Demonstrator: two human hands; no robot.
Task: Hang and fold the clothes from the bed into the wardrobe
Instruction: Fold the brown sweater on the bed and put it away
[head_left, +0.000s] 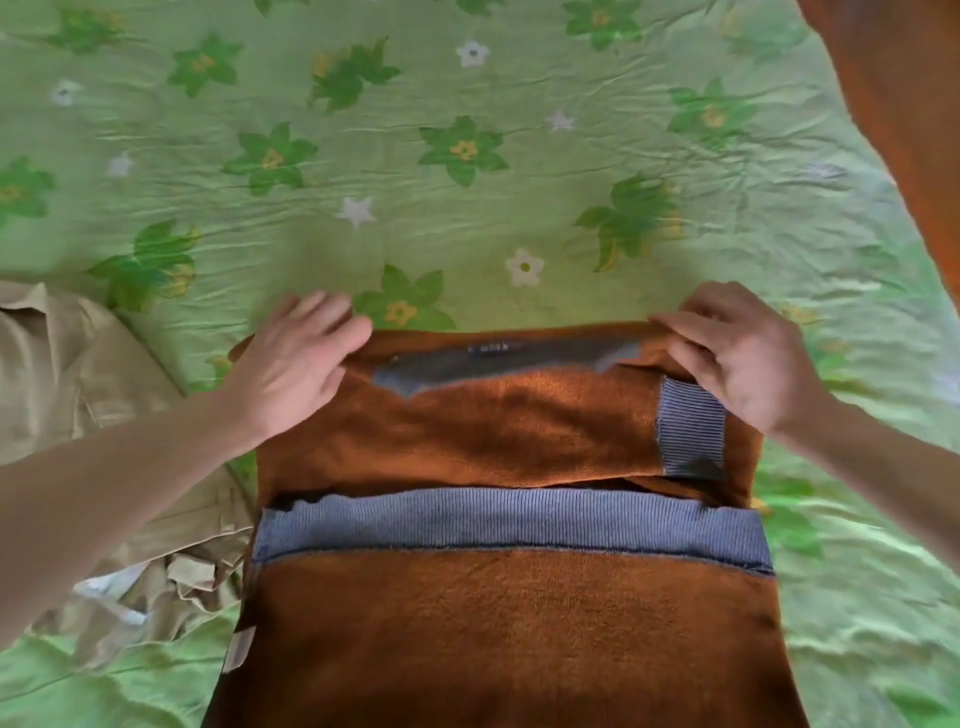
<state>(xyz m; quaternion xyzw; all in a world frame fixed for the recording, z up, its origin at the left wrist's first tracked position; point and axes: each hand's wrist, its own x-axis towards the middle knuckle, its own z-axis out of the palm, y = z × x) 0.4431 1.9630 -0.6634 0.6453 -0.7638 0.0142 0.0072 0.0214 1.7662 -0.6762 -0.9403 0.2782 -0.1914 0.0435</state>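
Fingers of the right hand (743, 353) curl over the far right corner of the brown sweater (498, 613), thumb underneath as far as I can tell, so that grip has the folded top edge pinched. The left hand (298, 364) lies flatter on the far left corner, fingers mostly straight and spread; motion blur hides whether any fingertip hooks the cloth, so I read it as pressing rather than holding. Held this way, the two corners stay level, which probably keeps the fold square while the collar end is pulled or smoothed.

The sweater lies on the bed (467, 171), close to the person, with a sleeve laid across its chest so the blue ribbed cuff (691, 426) sits just below the right hand. The blue ribbed hem band (509, 525) runs across the middle, showing the lower half already turned up over the body. My judgement: folding is well along, and nothing has gone to the wardrobe yet.

A beige garment (93, 395) lies crumpled touching the sweater's left edge, crowding that side. Beyond the far edge the green flowered sheet offers open room. Another brown cloth (904, 135) hangs at the upper right, well apart
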